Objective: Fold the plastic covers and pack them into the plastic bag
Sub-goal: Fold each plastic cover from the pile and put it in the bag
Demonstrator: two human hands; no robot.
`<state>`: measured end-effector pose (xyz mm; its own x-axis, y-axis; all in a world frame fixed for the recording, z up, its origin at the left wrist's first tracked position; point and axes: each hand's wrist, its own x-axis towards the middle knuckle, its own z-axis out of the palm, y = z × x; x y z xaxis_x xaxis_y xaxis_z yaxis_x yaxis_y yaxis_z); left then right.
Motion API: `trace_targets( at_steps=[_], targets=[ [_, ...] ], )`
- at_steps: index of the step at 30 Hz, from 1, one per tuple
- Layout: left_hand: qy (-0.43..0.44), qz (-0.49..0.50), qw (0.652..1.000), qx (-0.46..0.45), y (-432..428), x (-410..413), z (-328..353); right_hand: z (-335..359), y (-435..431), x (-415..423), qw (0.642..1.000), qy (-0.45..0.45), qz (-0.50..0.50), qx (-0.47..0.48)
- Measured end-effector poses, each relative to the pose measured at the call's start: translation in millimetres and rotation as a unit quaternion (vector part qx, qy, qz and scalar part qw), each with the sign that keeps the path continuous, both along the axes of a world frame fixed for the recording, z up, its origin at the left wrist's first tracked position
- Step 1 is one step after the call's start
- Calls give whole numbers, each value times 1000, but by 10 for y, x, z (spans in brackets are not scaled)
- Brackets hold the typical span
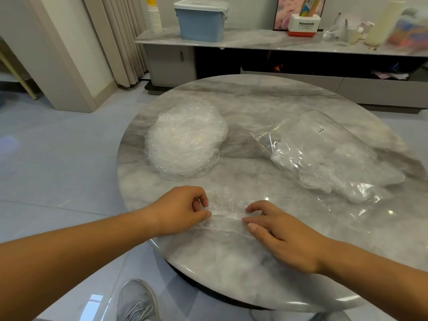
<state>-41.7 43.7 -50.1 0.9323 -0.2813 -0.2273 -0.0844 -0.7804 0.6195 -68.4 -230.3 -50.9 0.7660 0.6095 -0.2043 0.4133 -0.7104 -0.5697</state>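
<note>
A single thin clear plastic cover [225,213] lies crumpled on the round marble table [266,262] near its front edge. My left hand [183,210] pinches the cover's left end between thumb and curled fingers. My right hand [281,232] holds its right end, fingertips bent onto the film. A round stack of clear plastic covers [186,139] sits at the table's left. To the right lies a clear plastic bag [324,154] with a small barcode label, several folded covers inside near its open end.
Behind the table runs a low marble cabinet [254,38] with a blue lidded box [201,19], a stack of paper cups [154,17], a Panasonic box [302,25] and bottles. Tiled floor surrounds the table; my grey shoe [136,302] is below its front edge.
</note>
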Motion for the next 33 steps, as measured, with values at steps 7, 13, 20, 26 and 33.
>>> trace_targets(
  at_steps=[7,13,20,26,33],
  targets=[
    [-13,28,997,69,-43,38,-27,-22,40,-10,997,-36,32,-67],
    [-82,9,992,91,-78,7,30,-14,0,-19,995,-92,19,-25],
    [-115,70,991,12,-107,27,34,-25,17,11,991,-98,38,-82],
    [-143,60,983,99,-107,50,-8,-10,36,53,994,-88,5,-60],
    [-76,59,993,62,-197,151,-17,9,158,313,980,-99,-167,44]
  ],
)
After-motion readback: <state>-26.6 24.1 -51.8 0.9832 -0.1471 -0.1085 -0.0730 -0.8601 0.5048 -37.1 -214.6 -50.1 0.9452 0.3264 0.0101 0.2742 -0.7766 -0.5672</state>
